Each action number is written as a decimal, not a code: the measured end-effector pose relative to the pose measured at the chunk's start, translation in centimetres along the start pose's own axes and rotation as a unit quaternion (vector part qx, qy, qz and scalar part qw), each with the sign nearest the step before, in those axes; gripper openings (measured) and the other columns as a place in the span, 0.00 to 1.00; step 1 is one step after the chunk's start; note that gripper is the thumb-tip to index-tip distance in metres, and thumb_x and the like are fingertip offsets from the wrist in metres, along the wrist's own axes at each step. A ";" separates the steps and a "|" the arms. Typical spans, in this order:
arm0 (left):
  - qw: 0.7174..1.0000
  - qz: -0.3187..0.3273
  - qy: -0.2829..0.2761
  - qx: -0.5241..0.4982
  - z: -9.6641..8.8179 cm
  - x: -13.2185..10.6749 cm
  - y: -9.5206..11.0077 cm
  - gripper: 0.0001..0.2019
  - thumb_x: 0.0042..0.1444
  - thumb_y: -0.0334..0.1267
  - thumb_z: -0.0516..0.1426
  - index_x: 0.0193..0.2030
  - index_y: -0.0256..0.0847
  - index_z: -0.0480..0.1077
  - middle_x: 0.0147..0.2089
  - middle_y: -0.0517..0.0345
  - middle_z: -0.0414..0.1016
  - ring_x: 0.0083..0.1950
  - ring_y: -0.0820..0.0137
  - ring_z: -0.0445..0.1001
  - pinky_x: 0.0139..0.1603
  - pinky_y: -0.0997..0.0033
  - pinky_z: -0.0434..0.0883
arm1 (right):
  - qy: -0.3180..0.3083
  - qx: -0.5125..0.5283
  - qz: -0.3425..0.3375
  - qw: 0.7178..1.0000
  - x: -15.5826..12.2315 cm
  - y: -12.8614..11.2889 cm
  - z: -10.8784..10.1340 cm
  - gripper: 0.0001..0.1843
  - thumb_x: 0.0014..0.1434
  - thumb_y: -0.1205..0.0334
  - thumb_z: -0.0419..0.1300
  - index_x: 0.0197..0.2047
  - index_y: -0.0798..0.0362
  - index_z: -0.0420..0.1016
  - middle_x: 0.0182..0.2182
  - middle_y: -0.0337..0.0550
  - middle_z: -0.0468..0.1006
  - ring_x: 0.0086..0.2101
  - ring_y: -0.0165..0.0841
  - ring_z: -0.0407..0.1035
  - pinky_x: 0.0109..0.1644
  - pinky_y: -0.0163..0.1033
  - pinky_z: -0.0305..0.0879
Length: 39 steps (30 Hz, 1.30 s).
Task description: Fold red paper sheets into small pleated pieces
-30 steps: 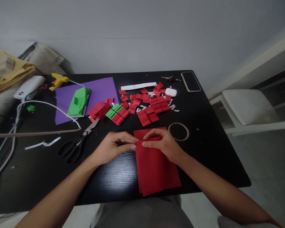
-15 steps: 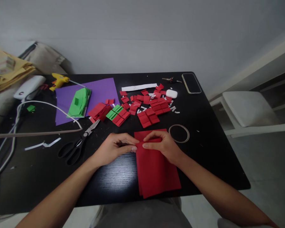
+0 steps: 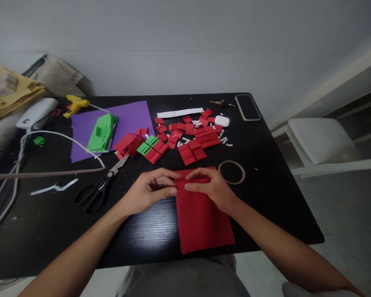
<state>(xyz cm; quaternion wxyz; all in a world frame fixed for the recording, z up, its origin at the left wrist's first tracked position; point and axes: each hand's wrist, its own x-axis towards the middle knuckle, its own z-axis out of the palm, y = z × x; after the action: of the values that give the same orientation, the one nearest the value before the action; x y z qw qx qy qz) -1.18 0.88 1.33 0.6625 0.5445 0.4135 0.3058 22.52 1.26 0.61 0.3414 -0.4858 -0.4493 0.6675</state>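
Note:
A red paper sheet (image 3: pixel 205 222), apparently lying on more red sheets, is at the table's front edge. My left hand (image 3: pixel 150 190) is at its upper left edge, thumb and fingers closing on the paper there. My right hand (image 3: pixel 214 187) rests over the upper part and pinches the red paper between thumb and index finger; a fold shows under its fingers. Beyond the hands lie several folded red paper pieces (image 3: pixel 192 152) and a green-and-red folded piece (image 3: pixel 153 149). Black-handled scissors (image 3: pixel 100 185) lie left of my left hand, blades pointing away.
A purple sheet (image 3: pixel 132 117) carries a green paper stack (image 3: pixel 100 136). Behind it is a yellow glue gun (image 3: pixel 76 105). White cables (image 3: pixel 49 175) cross the left side. A tape ring (image 3: pixel 231 172), white case (image 3: pixel 221 121), keys (image 3: pixel 222 103) and phone (image 3: pixel 247 108) are to the right.
The red sheets' lower edges, offset before, now line up as one. Both hands keep nearly the same place at the paper's top. The view has shifted slightly.

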 end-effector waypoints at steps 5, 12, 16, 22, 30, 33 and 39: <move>0.999 -0.018 -0.049 0.015 0.3 -0.1 0.0 0.17 0.66 0.48 0.62 0.53 0.38 0.71 0.40 0.57 0.80 0.39 0.69 0.78 0.42 0.72 0.74 | 0.052 0.080 -0.005 0.995 0.2 0.6 0.3 0.24 0.52 0.45 0.76 0.48 0.45 0.80 0.45 0.42 0.85 0.46 0.41 0.79 0.52 0.45 0.73; 0.997 -0.028 0.005 0.065 0.7 -0.1 -0.5 0.18 0.67 0.54 0.59 0.42 0.39 0.75 0.35 0.59 0.77 0.36 0.69 0.73 0.36 0.73 0.72 | 0.009 0.182 0.054 0.982 0.7 0.5 -0.2 0.34 0.59 0.26 0.59 0.52 0.45 0.78 0.50 0.46 0.84 0.50 0.46 0.80 0.55 0.49 0.74; 0.997 -0.029 0.037 0.061 0.7 0.2 -0.7 0.18 0.62 0.54 0.64 0.43 0.38 0.75 0.30 0.61 0.74 0.30 0.71 0.72 0.29 0.75 0.69 | -0.046 0.206 0.094 0.973 0.8 0.1 -0.5 0.33 0.58 0.27 0.61 0.50 0.46 0.80 0.45 0.46 0.85 0.51 0.46 0.79 0.55 0.49 0.75; 0.996 0.023 0.073 0.045 0.1 0.2 -0.5 0.14 0.62 0.49 0.66 0.41 0.39 0.78 0.31 0.61 0.75 0.31 0.73 0.71 0.32 0.76 0.68 | -0.123 0.204 0.264 0.935 0.0 -0.9 -0.6 0.21 0.56 0.38 0.71 0.31 0.48 0.81 0.29 0.40 0.83 0.38 0.41 0.80 0.45 0.42 0.76; 0.983 0.083 0.137 0.094 0.7 0.1 -0.6 0.15 0.59 0.43 0.68 0.50 0.40 0.78 0.36 0.59 0.78 0.34 0.72 0.73 0.36 0.75 0.71 | -0.235 0.204 0.198 0.930 -1.0 0.2 0.6 0.33 0.50 0.43 0.78 0.55 0.50 0.81 0.47 0.45 0.85 0.45 0.36 0.79 0.52 0.37 0.71; 0.977 0.073 0.186 0.070 0.8 0.2 -0.4 0.17 0.64 0.49 0.64 0.52 0.39 0.75 0.39 0.57 0.78 0.35 0.72 0.75 0.37 0.74 0.73 | -0.179 0.176 0.160 0.955 -0.6 0.4 0.9 0.33 0.49 0.49 0.79 0.56 0.50 0.79 0.47 0.43 0.85 0.42 0.36 0.79 0.50 0.39 0.72; 0.994 0.011 0.109 -0.024 1.3 0.2 -0.3 0.28 0.62 0.65 0.59 0.40 0.37 0.72 0.31 0.56 0.76 0.29 0.69 0.74 0.27 0.72 0.72 | -0.055 0.102 0.074 0.990 -0.7 0.2 1.5 0.30 0.47 0.55 0.81 0.51 0.48 0.79 0.44 0.40 0.84 0.40 0.37 0.79 0.49 0.44 0.75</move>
<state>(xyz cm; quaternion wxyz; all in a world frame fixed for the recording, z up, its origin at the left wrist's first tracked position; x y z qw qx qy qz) 0.03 0.35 1.11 0.6231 0.4965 0.4697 0.3803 21.32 0.18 0.82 0.3130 -0.4428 -0.3600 0.7592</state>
